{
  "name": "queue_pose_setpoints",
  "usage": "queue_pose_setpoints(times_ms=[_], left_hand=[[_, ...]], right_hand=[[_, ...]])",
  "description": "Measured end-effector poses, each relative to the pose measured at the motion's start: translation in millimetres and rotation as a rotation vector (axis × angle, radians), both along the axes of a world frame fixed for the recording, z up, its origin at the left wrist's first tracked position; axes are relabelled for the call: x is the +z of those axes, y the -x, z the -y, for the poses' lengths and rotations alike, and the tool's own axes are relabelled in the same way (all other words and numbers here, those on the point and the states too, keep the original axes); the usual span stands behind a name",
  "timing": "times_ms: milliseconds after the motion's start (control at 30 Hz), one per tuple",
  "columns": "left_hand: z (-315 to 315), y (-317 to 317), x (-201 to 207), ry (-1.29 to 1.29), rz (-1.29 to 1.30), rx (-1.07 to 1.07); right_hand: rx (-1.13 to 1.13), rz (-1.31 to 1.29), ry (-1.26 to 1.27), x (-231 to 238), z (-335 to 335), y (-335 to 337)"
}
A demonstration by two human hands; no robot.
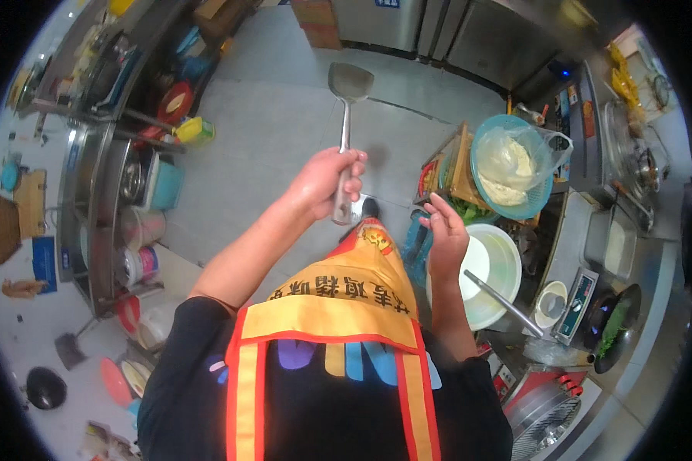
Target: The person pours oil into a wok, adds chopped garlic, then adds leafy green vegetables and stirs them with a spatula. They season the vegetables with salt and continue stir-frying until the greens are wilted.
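Observation:
A steel wok spatula (345, 115) stands out ahead of me over the floor, its broad blade pointing away. My left hand (334, 183) is closed round the lower part of its handle. My right hand (444, 234) hovers beside a large white tub (511, 257), with nothing seen in it and its fingers loosely extended. Across the tub lies a long metal handle (500, 300); its far end is hidden. On the right, a dark wok (630, 303) contains green leafy vegetables (613, 329).
Past the tub, a turquoise basket (488, 131) bears a plastic bag of pale food (507, 157). A digital scale (577, 303) and a steel pan (609, 242) sit by the wok. Metal shelves (104, 207) with bowls and tubs line the left; steel cabinets (500, 38) stand ahead.

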State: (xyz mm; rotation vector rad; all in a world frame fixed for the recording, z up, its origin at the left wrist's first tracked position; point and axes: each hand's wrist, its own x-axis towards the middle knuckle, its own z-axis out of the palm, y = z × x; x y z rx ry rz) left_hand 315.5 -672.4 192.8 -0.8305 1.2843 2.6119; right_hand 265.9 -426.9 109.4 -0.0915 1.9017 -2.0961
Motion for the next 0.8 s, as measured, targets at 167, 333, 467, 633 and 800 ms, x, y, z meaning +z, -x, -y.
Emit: queue_pose_setpoints(times_ms=[167,333,467,633,800], left_hand=[[73,109,19,-0.005,0.055,-0.070],[134,235,51,-0.059,0.023,-0.091],[178,313,77,-0.091,0.016,-0.104],[240,411,88,-0.145,0.027,-0.104],[304,520,78,-0.151,-0.006,-0.135]], right_hand=[[-0.105,0.053,0.103,-36,58,113],[-0.099,0.010,-0.112,-30,132,280],[-0.101,-0.063,-0.103,4,200,424],[-0.082,-0.145,-0.025,21,271,603],[-0.142,-0.167,-0.027,15,339,759]])
